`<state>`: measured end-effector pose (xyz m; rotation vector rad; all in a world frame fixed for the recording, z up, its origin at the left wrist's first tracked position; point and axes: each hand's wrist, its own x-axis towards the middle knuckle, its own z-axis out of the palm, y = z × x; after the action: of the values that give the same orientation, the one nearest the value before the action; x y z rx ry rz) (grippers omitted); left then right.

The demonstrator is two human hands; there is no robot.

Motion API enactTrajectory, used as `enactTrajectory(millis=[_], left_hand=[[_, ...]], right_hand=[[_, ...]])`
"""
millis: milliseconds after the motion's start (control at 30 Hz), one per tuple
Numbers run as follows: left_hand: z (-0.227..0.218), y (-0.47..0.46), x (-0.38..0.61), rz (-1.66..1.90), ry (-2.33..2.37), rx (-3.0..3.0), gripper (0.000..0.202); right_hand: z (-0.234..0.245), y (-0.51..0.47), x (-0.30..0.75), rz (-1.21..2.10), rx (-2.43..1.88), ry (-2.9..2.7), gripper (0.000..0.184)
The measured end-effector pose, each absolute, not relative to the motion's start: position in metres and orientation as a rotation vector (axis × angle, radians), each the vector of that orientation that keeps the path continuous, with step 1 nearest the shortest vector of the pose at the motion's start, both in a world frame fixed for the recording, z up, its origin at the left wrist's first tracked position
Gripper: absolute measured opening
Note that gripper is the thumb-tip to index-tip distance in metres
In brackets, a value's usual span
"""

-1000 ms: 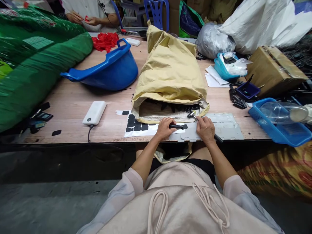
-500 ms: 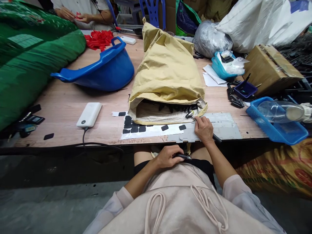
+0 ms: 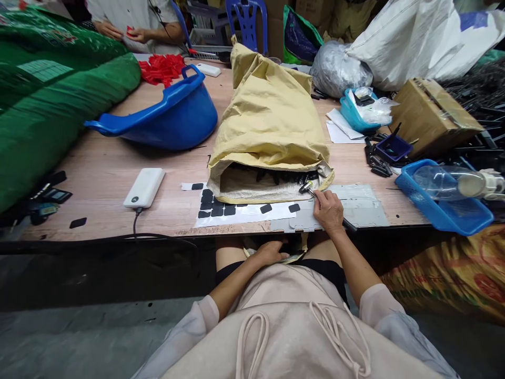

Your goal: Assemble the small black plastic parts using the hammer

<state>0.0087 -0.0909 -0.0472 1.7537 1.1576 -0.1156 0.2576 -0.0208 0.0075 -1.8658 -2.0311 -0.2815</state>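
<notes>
My right hand [image 3: 328, 211] rests on a grey metal plate [image 3: 363, 210] at the table's front edge, closed round a small hammer [image 3: 310, 189] whose steel head points toward the mouth of a tan paper sack [image 3: 272, 126]. Black parts show inside the sack's opening. A white backing sheet [image 3: 240, 213] with black rectangular pads lies left of the plate. My left hand [image 3: 270, 252] is down below the table edge, over a bag in my lap; its fingers curl downward and what they hold is hidden.
A blue tub [image 3: 173, 113], a white power bank [image 3: 144, 187] with cable, and a green sack [image 3: 51, 95] lie left. A blue basket [image 3: 445, 200] with a plastic bottle, a cardboard box [image 3: 434, 113] and small trays sit right. Another person [image 3: 134, 21] handles red pieces [image 3: 161, 67] far across.
My left hand carried a black part off the table edge down to my lap and now reaches lower into the bag there. My right hand has stayed on the hammer.
</notes>
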Motion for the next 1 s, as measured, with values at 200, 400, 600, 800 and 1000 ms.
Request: enactTrajectory(millis=[200, 400, 600, 800, 1000], left_hand=[[0.021, -0.055, -0.002, 0.365, 0.746, 1.612, 0.036], [0.045, 0.052, -0.015, 1.029, 1.763, 1.473, 0.028], [0.041, 0.095, -0.015, 0.683, 2.062, 1.453, 0.026], [0.039, 0.055, -0.019, 0.816, 1.898, 1.742, 0.021], [0.013, 0.004, -0.006, 0.796, 1.352, 2.067, 0.014]], right_hand=[[0.007, -0.021, 0.257, -0.299, -1.864, -2.032, 0.033], [0.008, -0.021, 0.255, -0.263, -1.875, -2.024, 0.032], [0.009, -0.021, 0.255, -0.269, -1.878, -2.037, 0.032], [0.008, -0.021, 0.255, -0.266, -1.879, -2.034, 0.032], [0.006, -0.02, 0.257, -0.275, -1.88, -2.039, 0.033]])
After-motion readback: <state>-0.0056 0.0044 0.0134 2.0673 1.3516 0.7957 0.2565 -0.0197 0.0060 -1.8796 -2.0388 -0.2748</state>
